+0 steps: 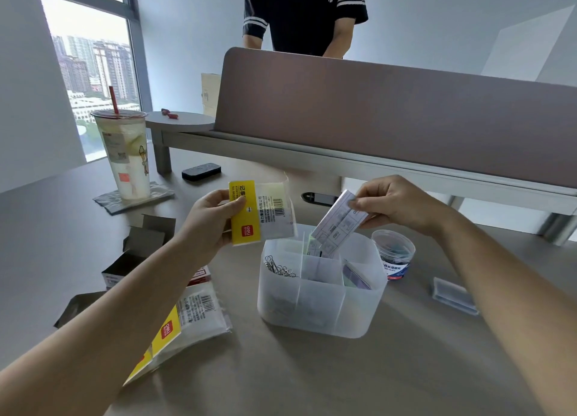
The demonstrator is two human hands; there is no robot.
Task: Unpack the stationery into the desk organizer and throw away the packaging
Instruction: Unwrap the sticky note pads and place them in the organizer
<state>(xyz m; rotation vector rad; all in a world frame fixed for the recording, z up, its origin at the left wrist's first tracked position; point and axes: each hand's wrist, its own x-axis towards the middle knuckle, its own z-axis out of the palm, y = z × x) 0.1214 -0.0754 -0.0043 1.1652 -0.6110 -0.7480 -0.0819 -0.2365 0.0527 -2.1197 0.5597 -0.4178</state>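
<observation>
A translucent desk organizer (321,309) with several compartments stands mid-table; paper clips (279,267) lie in its left compartment. My left hand (209,225) grips a clear plastic package with a yellow label (262,212), held just left of and above the organizer. My right hand (402,204) pinches a white pad of printed sheets (338,226), tilted, its lower end dipping into the organizer's rear compartment.
Flat plastic bags with yellow labels (190,322) and opened cardboard boxes (137,253) lie at the left. A round tub of clips (395,254) and a small clear case (454,295) sit right of the organizer. An iced drink cup (125,156) stands far left. A person stands behind the divider (374,109).
</observation>
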